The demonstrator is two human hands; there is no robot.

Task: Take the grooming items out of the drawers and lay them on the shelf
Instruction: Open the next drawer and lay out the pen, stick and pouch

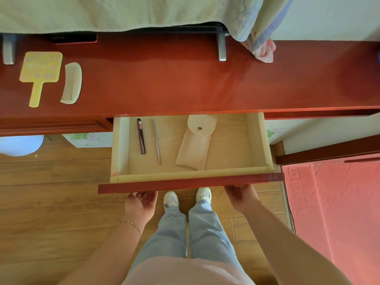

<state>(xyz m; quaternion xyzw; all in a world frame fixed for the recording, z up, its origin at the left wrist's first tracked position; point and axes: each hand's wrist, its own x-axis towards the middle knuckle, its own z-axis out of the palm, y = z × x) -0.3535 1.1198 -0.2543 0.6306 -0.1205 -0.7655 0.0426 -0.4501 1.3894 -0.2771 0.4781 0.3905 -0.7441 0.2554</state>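
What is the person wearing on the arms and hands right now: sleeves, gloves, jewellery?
Both forearms are bare, with no sleeves in view and no gloves. The left hand has a thin beaded chain bracelet at its wrist. The right hand shows no jewellery.

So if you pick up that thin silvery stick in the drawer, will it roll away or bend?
The thin silvery stick looks like a stiff rod, so it probably won't bend. It seems slim and round, so a nudge could roll it across the drawer floor. Being so thin and lying flat, it may be fiddly to pinch, and likely light.
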